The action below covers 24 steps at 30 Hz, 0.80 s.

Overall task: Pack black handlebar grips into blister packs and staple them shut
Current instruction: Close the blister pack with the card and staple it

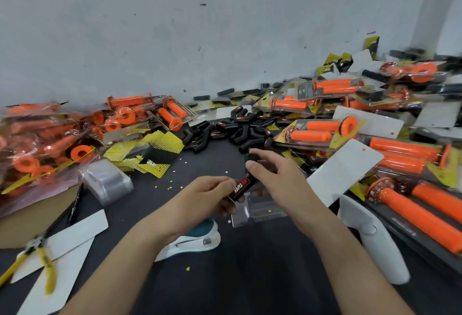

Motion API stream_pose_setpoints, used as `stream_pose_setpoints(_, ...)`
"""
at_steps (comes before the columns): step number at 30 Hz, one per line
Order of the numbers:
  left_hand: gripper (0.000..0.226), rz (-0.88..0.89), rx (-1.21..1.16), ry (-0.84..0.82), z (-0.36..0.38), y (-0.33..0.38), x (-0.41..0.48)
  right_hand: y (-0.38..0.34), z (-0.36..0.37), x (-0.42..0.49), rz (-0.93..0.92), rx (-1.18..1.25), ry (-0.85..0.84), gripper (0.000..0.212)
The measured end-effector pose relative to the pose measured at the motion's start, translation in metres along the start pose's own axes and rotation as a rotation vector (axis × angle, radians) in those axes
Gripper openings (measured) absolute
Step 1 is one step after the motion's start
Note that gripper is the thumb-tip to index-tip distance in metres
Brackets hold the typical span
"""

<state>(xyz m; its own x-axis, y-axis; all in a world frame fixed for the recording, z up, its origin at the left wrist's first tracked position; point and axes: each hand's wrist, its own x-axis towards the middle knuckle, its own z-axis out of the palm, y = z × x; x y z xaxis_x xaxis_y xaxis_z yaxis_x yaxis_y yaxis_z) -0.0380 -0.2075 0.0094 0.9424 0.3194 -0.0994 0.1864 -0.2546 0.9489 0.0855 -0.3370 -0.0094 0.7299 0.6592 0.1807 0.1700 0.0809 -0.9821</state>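
Handlebar grip (241,187), black, red-and-white label: one item, held above the counter (250,284) between both hands. Head view: left hand (212,191) pinches the lower end and right hand (275,177) curls round the upper end, so each grip is closed on it. Clear blister pack (265,208) lies just beneath the hands, stapler (200,239) near. Judged light, rubbery, slightly bendy, not fragile. Best taken at the ends, middle left free to seat in the pack.
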Motion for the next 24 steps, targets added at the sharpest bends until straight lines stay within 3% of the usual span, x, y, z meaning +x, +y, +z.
stream_pose_setpoints(4, 0.029, 0.019, -0.027, 0.051, 0.005, 0.000, -0.001, 0.000, -0.008, 0.000, 0.004, 0.067, -0.038, 0.030)
stream_pose_setpoints(8, 0.020, 0.061, 0.147, 0.107, 0.004, -0.001, 0.008, 0.002, -0.019, 0.001, -0.044, 0.017, -0.075, 0.031)
stream_pose_setpoints(11, 0.014, 0.092, 0.350, 0.180, 0.006, -0.003, 0.016, 0.002, -0.031, 0.001, -0.056, -0.081, -0.114, 0.037)
stream_pose_setpoints(16, 0.016, 0.107, 0.692, 0.276, 0.025, -0.008, 0.029, 0.011, -0.049, 0.003, -0.013, -0.321, 0.060, 0.045)
stream_pose_setpoints(19, 0.018, 0.169, 0.903, 0.276, 0.042, -0.012, 0.036, 0.021, -0.052, 0.003, 0.058, -0.469, 0.062, 0.051)
stream_pose_setpoints(24, 0.018, 0.189, 0.934, 0.230, 0.057, -0.015, 0.044, 0.030, -0.051, 0.002, 0.188, -0.573, -0.035, 0.059)
